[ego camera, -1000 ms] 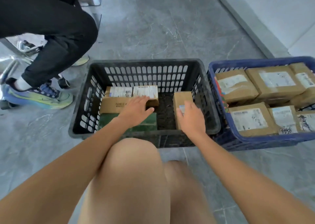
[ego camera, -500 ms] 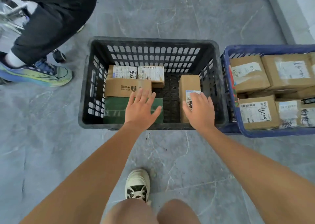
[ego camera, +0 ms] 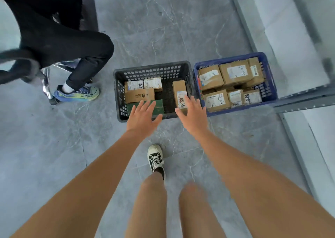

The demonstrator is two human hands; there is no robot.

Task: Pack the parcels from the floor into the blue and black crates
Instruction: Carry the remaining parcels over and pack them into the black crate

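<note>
Parcels sat packed in both crates on the grey floor [ego camera: 181, 29]. Left hand [ego camera: 143, 118] and right hand [ego camera: 194, 116] spread flat with straight fingers, gripping nothing, above near rim of black crate [ego camera: 117, 92]. Below them: green box [ego camera: 159, 105], tall brown carton [ego camera: 180, 92] handwritten "7786", printed brown carton [ego camera: 139, 96], two white-labelled boxes behind. Beside it, blue crate [ego camera: 272, 92] full; one label [ego camera: 216, 100] read "18/200".
</note>
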